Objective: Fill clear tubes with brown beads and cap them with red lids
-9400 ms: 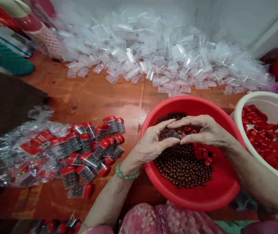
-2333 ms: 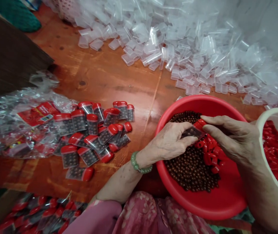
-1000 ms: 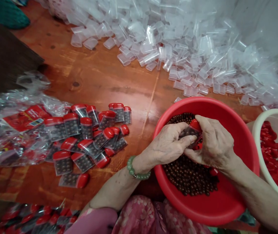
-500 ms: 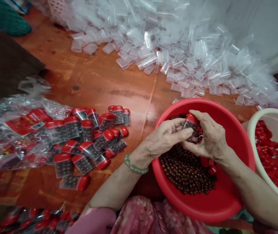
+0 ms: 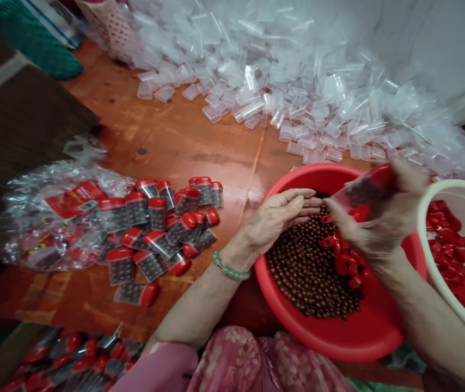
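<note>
A red basin (image 5: 363, 337) in front of me holds small brown beads (image 5: 306, 272) and several loose red caps (image 5: 344, 261). My right hand (image 5: 383, 218), blurred by motion, grips a clear red-capped vial of beads (image 5: 365, 188) raised over the basin's far right rim. My left hand (image 5: 281, 218) rests over the beads at the basin's left side, fingers stretched out and holding nothing. A green bead bracelet (image 5: 229, 269) sits on my left wrist.
Several filled red-capped vials (image 5: 163, 228) lie in a pile on the wooden table, beside a crinkled plastic bag (image 5: 53, 218). A heap of empty clear vials (image 5: 298, 87) fills the back. A cream basin (image 5: 424, 256) of red caps stands at right. More filled vials (image 5: 65, 359) lie below.
Both hands were pressing the cap on the vial together. Now my left hand has let go and opened, and my right hand has swung the capped vial up and to the right.
</note>
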